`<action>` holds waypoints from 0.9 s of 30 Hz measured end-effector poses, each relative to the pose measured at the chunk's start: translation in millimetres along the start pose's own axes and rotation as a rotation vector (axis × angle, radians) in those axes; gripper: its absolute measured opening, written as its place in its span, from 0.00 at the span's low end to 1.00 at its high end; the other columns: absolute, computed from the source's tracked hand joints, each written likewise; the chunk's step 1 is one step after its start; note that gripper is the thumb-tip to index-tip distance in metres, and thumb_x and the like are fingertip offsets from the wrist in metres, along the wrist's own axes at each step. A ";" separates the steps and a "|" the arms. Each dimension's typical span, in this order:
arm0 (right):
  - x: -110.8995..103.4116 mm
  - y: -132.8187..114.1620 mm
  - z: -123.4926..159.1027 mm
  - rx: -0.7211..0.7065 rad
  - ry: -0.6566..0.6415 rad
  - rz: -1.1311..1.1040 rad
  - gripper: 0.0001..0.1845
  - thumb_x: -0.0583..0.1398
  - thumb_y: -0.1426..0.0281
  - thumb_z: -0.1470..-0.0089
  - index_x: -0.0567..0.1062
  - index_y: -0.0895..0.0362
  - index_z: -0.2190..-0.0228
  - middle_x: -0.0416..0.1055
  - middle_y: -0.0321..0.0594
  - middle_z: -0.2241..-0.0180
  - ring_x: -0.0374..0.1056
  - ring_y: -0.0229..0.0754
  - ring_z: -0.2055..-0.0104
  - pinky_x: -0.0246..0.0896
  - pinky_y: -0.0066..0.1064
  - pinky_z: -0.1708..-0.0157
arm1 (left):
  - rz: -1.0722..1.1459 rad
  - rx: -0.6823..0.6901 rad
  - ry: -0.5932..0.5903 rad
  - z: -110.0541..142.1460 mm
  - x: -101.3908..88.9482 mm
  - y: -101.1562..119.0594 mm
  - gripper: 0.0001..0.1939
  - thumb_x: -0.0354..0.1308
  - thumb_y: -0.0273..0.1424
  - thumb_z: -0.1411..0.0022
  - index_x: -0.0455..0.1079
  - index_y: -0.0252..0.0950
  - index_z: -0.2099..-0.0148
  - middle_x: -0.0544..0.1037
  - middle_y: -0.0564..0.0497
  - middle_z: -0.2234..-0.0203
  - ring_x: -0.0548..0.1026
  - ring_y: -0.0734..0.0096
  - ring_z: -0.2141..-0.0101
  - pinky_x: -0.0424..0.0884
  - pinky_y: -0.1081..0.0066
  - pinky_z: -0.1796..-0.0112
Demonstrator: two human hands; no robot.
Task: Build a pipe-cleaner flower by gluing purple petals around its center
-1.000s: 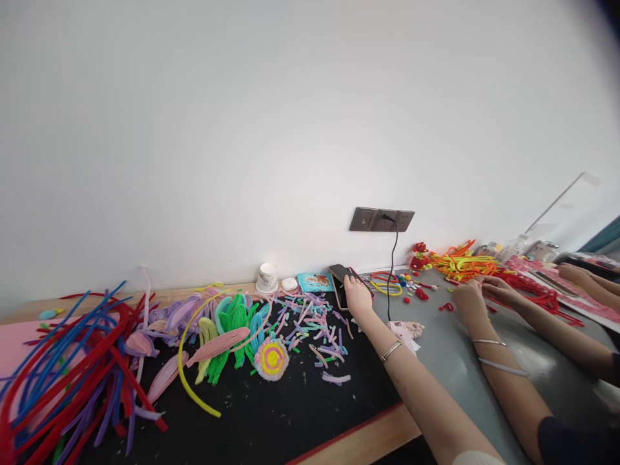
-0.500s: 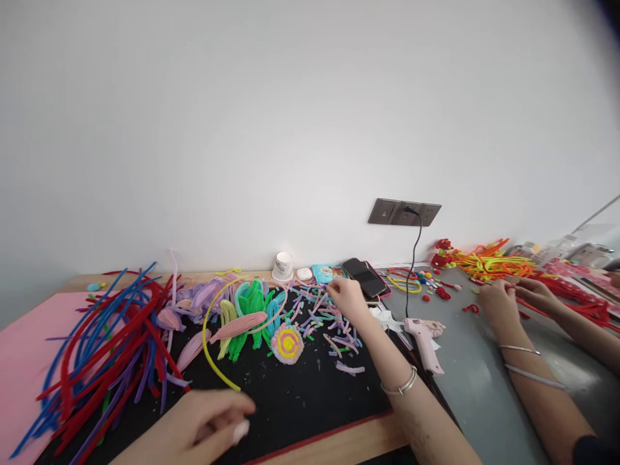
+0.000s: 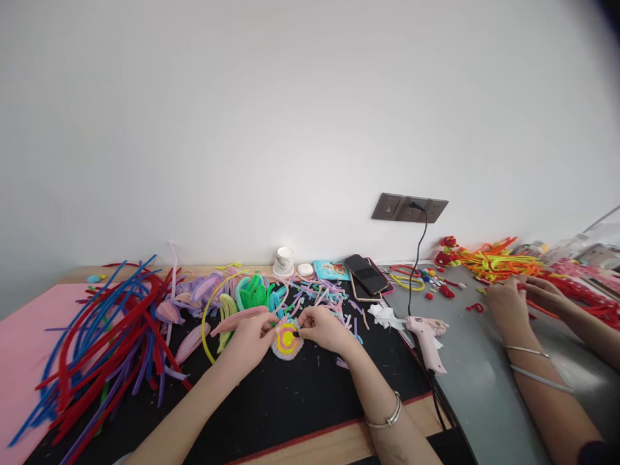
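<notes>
Fuzzy round yellow-and-pink disc with pale tufted rim, mid-scene at the flat black red-edged mat. Left hand and right hand pinch its opposite edges. Left: heaped fuzzy red, blue, purple stems.

Left of the glue gun, left hand and right hand hide parts of the disc; farther left, the view crops the sheet. Right of the glue gun, what a co-worker's hands pinch is too small to tell.
</notes>
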State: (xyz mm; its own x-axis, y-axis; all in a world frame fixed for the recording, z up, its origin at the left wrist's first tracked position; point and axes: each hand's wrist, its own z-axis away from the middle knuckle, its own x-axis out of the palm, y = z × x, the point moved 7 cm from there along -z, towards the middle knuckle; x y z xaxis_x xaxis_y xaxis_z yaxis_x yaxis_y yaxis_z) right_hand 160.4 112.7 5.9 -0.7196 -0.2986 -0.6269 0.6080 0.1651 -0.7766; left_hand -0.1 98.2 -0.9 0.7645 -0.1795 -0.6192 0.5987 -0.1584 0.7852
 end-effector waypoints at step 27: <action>-8.6 -11.7 2.7 -0.193 0.228 -0.430 0.11 0.57 0.74 0.51 0.70 0.55 0.63 0.67 0.32 0.76 0.62 0.34 0.77 0.55 0.25 0.77 | 0.511 0.053 0.181 7.0 -6.0 2.0 0.19 0.55 0.40 0.42 0.70 0.36 0.51 0.79 0.46 0.60 0.79 0.59 0.60 0.78 0.64 0.63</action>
State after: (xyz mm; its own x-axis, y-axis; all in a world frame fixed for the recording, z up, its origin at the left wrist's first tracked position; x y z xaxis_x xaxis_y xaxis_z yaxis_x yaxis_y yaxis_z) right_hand 160.3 110.8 20.5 -0.9584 -0.1690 -0.2300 0.1843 0.2490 -0.9508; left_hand -5.1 92.2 4.3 0.9866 -0.0777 -0.1433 0.1310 -0.1446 0.9808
